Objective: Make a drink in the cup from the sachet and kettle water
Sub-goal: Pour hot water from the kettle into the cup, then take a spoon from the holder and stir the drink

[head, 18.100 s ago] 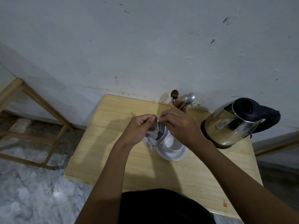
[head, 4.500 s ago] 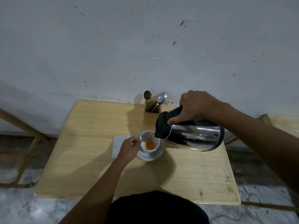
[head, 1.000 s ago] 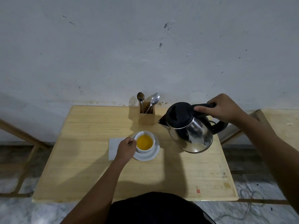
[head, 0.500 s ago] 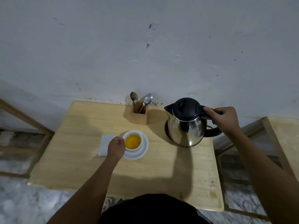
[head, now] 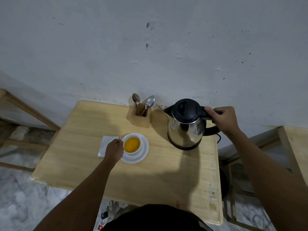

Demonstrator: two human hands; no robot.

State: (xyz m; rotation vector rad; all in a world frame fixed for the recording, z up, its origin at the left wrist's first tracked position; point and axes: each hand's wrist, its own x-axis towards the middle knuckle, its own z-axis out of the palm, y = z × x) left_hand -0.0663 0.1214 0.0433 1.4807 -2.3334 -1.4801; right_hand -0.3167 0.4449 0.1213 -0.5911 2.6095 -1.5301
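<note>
A white cup (head: 132,143) full of orange drink sits on a white saucer (head: 141,155) in the middle of the wooden table (head: 83,164). My left hand (head: 113,149) grips the cup's handle at its left side. The steel kettle (head: 185,125) with a black lid stands upright on its base at the table's back right. My right hand (head: 221,119) is closed around the kettle's black handle. The white sachet (head: 105,144) lies flat on the table just left of the saucer, partly under my left hand.
A wooden holder (head: 141,117) with two spoons (head: 146,104) stands against the wall behind the cup. A power strip (head: 105,219) lies on the floor below the table's front edge. Wooden frames stand to the left (head: 25,110) and right (head: 286,147).
The kettle went from tilted over the cup to upright on its base at the back right, my right hand staying on its handle. The cup now holds orange liquid. My left hand kept its grip.
</note>
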